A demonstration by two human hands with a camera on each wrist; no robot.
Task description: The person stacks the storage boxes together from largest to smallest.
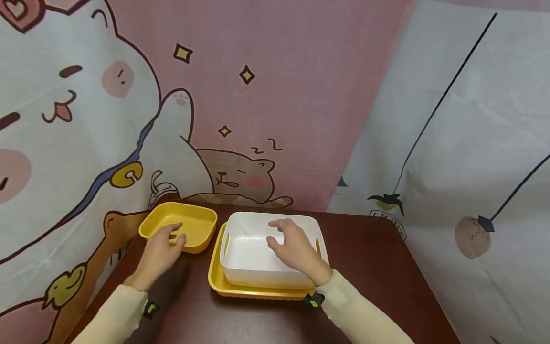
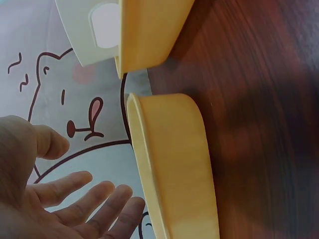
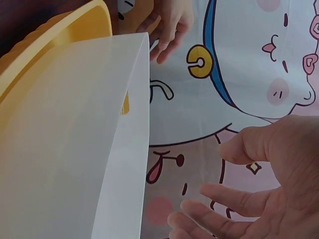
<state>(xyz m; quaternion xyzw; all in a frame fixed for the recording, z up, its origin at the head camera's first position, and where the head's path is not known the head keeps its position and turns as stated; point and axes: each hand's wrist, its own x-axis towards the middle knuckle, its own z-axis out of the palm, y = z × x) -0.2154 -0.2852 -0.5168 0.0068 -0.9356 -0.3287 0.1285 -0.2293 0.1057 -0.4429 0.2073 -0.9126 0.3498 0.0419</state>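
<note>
A small yellow basin (image 1: 199, 224) stands at the back left of the table. My left hand (image 1: 161, 251) hovers above its near side, fingers spread and loosely bent, holding nothing; the left wrist view shows a gap between the fingers and the basin's rim (image 2: 144, 149). Beside it, a white rectangular bin (image 1: 253, 248) with handle slots sits inside a larger yellow tray (image 1: 216, 282). Over the white bin's right part is my right hand (image 1: 296, 246), with thumb and fingers apart and nothing between them. In the right wrist view this hand stays clear of the bin's rim (image 3: 144, 84).
The dark brown table (image 1: 365, 286) carries these containers. A cloth (image 1: 309, 95) with cartoon animals hangs right behind the table's back edge and along its left side. On the right hangs a pale cloth (image 1: 472, 143). Each wrist wears a dark band.
</note>
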